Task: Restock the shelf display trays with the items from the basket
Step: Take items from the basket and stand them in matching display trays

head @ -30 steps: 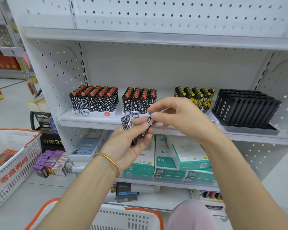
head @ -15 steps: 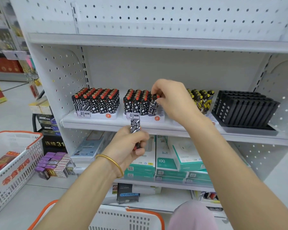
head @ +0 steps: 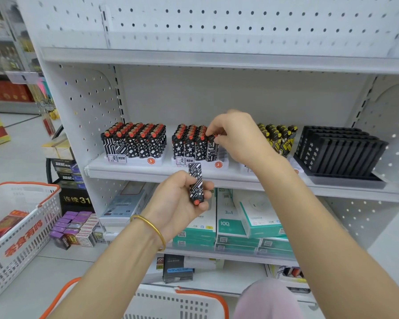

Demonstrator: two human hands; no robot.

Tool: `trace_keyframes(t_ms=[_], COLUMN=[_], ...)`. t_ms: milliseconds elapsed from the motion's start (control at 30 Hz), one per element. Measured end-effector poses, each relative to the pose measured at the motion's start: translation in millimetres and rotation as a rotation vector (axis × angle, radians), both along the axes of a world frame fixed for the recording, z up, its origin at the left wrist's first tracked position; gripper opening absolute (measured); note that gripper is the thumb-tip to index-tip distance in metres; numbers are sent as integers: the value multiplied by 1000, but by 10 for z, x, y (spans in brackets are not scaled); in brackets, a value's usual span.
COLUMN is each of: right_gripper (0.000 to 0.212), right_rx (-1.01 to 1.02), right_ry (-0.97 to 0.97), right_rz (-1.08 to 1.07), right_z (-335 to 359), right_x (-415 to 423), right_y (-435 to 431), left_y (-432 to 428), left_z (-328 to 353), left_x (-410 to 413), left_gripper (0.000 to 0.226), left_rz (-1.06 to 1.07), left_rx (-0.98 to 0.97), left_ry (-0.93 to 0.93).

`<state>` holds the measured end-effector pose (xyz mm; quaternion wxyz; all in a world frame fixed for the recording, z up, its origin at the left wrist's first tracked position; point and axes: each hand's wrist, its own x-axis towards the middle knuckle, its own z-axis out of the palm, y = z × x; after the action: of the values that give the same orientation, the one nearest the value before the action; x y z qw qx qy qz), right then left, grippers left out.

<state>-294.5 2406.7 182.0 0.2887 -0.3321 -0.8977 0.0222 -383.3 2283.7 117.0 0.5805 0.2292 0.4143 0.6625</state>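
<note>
Hidden: right hand (head: pixel 237 137) covers the 3 o'clock end of the mid tray (head: pixel 205 164) & part of the yellow-cap lighters (head: pixel 278 138). Slots behind the hand can't be read.
Cut off: near basket (head: pixel 177 305) at 6 o'clock shows only its orange rim & a bit of white wall, contents out of view. Side basket (head: pixel 21 238) at 8 o'clock is clipped by the frame edge.
Blur: labels on tray fronts too soft to read fully.
Left tray (head: pixel 136 160): rows of black/white patterned lighters, upright, red caps up, looks full.
Mid tray: same kind of lighters, upright, packed on its 9 o'clock side. Sits on the shelf (head: pixel 240 180) just beside left tray.
Black tray (head: pixel 346 180): at 3 o'clock, rows of plain black lighters (head: pixel 339 150).
Side basket: red packs inside.
Left hand (head: pixel 177 203): fingers & thumb wrapped round the loose lighter (head: pixel 195 183), in front of the shelf edge, at 6 o'clock of mid tray & apart from it.
Loose lighter: long axis approx. upright w/ slight lean. Red cap end points to 6 o'clock, flat base to 12.
Right hand: fingertips pinch the top of the end lighter (head: pixel 211 148), which stands upright at the front 3 o'clock end of the filled rows in mid tray.
</note>
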Motion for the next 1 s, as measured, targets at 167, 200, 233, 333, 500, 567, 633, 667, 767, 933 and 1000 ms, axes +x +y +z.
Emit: trace_keyframes(t_ms=[167,200,233,333,500,567,633,667,767,933,1000], right_gripper=[43,48,51,38,15,10,6,7,20,30,31], right_rx=[55,63,75,-26,-400,-551,-670,-698,-742,-668,-579], right_ry=[-49,-19,34,217,147,205,278,303,344,374,353], right_rz=[-11,-19,-27,38,206,230,257,268,274,274,270], right_z=[-80,-79,-74,-51,-119,-159,-199,-218,-272,-226,-160], right_x=[-19,11,55,207,395,471,529,547,564,573,560], right_y=[-43,-78,-121,-299,-438,-434,-411,-401,-386,-363,-355], left_y=[-1,-3,-3,-5,4,8,19,28,68,104,118], left_z=[-3,-6,-6,-22,-39,-30,-21,-14,3,84,113], left_x=[-6,-7,-2,9,12,23,46,63,108,104,93], left_gripper=[20,19,16,11,25,28,31,33,40,54,57], left_rz=[3,8,17,59,166,213,215,206,211,203,207], left_rx=[38,55,78,145,205,209,224,239,283,306,294], left_ry=[-18,-14,0,131,532,568,564,548,496,356,359])
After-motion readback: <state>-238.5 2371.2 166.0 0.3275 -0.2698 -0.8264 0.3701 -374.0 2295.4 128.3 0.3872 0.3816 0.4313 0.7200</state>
